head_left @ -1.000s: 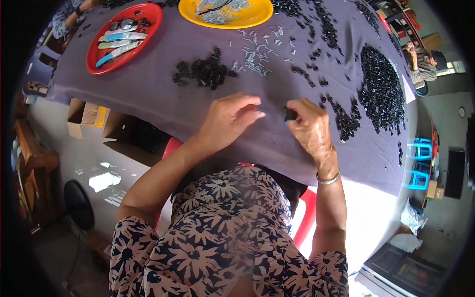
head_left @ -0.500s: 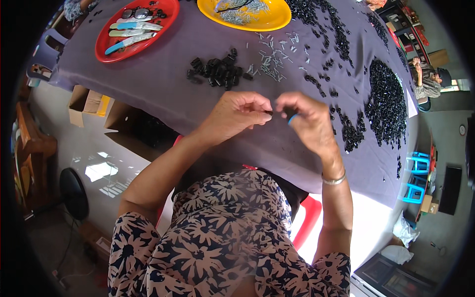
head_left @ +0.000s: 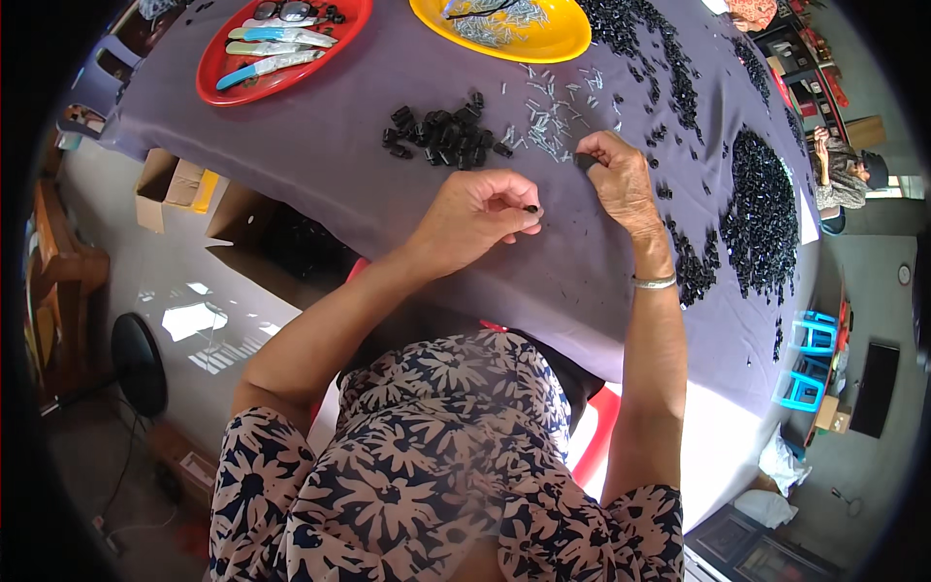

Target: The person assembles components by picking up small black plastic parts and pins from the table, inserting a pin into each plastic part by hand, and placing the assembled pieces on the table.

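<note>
My left hand (head_left: 482,215) is closed in a pinch on a small black plastic part (head_left: 530,209), held above the cloth near the table's front edge. To its right, my right hand (head_left: 621,184) has curled fingers at the near edge of the scattered metal pins (head_left: 545,121). Something dark (head_left: 585,161) shows at its fingertips; whether it is held or worn on a finger is unclear. A heap of larger black plastic pieces (head_left: 451,134) lies just beyond my left hand.
Beyond stand a red tray (head_left: 209,89) with blue-handled knives and glasses, and a yellow plate (head_left: 582,39) of pins. Black parts (head_left: 761,213) lie in heaps along the right side of the purple tablecloth (head_left: 339,126). Cardboard boxes (head_left: 184,194) sit below on the left.
My right hand has moved away from the left, forward to the metal pins. My left hand stays nearly in place with the small black part. The view has shifted slightly.
</note>
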Demonstrator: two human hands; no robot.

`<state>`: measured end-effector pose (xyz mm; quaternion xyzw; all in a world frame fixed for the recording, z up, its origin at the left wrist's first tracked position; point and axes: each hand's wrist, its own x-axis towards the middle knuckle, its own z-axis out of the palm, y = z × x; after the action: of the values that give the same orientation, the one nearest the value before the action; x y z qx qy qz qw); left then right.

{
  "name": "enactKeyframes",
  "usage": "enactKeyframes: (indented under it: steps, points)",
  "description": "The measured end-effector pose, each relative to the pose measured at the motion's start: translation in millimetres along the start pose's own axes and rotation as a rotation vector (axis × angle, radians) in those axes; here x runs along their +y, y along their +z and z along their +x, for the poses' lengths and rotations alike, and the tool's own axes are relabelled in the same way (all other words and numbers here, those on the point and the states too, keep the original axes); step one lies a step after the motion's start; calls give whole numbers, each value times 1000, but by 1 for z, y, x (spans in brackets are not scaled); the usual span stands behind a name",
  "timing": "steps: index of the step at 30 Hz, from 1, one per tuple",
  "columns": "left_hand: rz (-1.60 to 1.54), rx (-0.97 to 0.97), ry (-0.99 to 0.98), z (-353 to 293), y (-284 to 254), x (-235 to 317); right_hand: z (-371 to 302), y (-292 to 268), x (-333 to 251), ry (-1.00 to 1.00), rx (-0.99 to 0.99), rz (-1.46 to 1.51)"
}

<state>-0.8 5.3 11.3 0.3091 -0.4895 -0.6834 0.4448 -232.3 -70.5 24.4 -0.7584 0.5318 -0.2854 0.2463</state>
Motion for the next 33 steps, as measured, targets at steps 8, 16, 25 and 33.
enactKeyframes:
  steps: [8,16,25,33]
  points:
    - [258,45,147,11,-1,-8,-30,6,-23,75,-19,399]
    - [489,130,275,12,-1,-6,-44,9,-69,-96,-53,181]
    - [638,117,402,11,-3,-10,-44,8,-81,-112,-59,-4]
    - [665,119,381,12,-3,-10,-42,8,-84,-150,-87,-80]
